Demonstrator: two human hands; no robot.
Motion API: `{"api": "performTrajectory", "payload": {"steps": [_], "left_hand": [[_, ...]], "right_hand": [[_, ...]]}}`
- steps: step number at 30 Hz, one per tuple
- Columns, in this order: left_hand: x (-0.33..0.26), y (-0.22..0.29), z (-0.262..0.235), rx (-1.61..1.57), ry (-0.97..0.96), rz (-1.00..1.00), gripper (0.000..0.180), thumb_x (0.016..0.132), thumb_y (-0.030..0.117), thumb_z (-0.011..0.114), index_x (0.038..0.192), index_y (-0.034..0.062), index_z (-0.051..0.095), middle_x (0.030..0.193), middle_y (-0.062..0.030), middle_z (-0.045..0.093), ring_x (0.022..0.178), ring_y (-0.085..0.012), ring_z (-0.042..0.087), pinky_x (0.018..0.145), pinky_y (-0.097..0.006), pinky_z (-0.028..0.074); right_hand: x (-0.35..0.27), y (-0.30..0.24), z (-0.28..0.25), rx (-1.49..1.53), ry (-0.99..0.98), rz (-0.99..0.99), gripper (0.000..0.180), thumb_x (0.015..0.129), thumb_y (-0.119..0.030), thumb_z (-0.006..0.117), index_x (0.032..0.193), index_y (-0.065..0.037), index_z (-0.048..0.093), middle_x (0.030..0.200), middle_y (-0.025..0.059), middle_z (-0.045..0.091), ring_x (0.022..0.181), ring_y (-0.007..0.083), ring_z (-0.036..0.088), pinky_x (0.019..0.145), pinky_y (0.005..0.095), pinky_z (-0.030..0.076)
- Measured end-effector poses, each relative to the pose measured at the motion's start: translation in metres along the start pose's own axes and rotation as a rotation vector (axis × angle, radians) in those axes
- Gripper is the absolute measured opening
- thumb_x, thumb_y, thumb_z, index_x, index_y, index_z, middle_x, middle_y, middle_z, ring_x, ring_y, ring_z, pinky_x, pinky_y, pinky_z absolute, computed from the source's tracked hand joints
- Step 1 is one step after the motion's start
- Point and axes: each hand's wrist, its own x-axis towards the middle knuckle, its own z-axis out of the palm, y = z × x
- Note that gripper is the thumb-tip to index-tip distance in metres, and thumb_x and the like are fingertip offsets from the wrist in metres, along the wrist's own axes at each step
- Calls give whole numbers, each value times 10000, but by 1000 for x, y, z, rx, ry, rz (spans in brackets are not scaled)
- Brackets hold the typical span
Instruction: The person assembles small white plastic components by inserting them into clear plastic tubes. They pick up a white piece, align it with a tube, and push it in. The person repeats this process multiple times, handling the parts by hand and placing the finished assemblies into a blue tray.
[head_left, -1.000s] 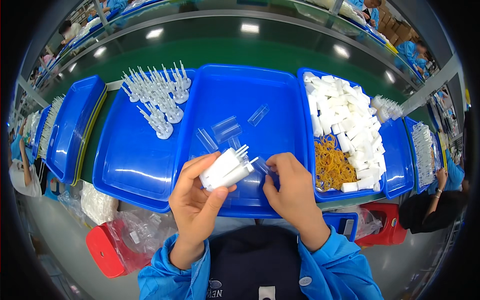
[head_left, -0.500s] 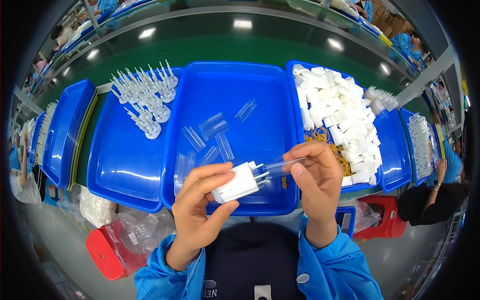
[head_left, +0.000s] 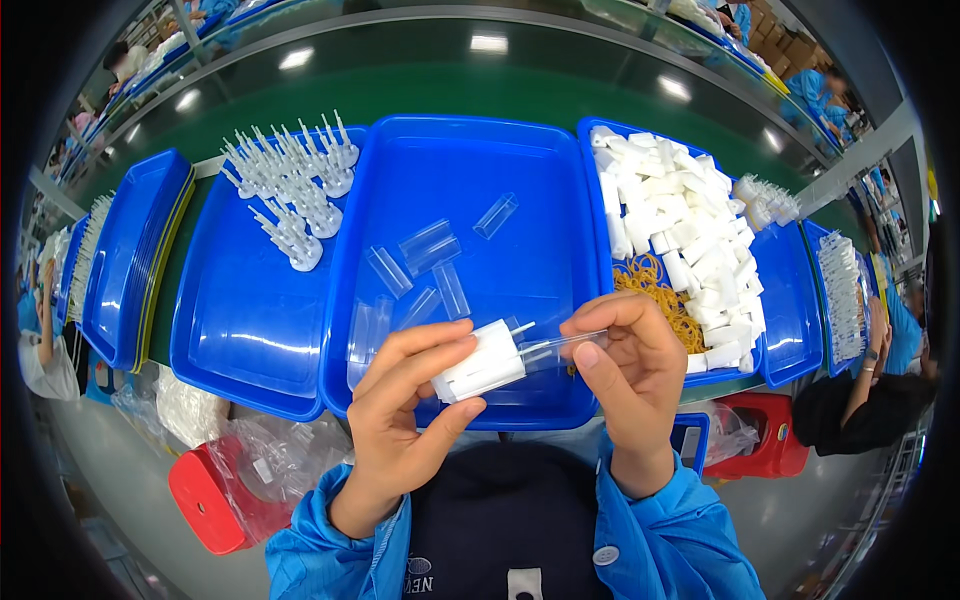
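Midway through capping, by the look of it: left hand [head_left: 400,420] pinching a small white plastic pronged block [head_left: 480,362] above the middle blue plastic tray [head_left: 440,160], right hand [head_left: 630,370] pinching a clear plastic sleeve [head_left: 562,345] half over its prongs, several loose clear sleeves [head_left: 425,265] left in the tray.

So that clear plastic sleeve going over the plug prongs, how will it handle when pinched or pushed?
The clear sleeve looks thin-walled and see-through, so probably very light and apt to flex or crush under a hard pinch. Its glossy surface suggests it may slip between the right hand's fingertips. The flat-sided spares lying in the middle blue tray suggest it won't roll.
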Motion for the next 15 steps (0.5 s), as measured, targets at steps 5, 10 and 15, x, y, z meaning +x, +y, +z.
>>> {"api": "performTrajectory", "payload": {"steps": [5,10,15], "left_hand": [[0,-3,0,32,0,34,441,738,-50,727,1167,-47,621,1242,-199,548,1109,-253,587,881,-318,507],[3,-5,-1,170,-15,166,434,713,-41,753,1137,5,670,1226,-192,587,1018,-269,641,803,-309,538],[8,4,-5,338,-90,237,410,666,-32,762,1070,10,702,1208,-216,615,1053,-309,635,871,-350,516]], "right_hand": [[-3,1,1,-58,8,-32,150,867,36,603,1013,50,572,977,107,586,851,115,550,777,250,443],[-8,9,7,-29,63,-70,175,880,-16,598,1034,39,536,1004,132,571,854,132,560,758,251,470],[-11,15,6,30,73,-150,190,864,56,597,1048,46,549,1021,146,582,908,150,569,784,274,467]]}}
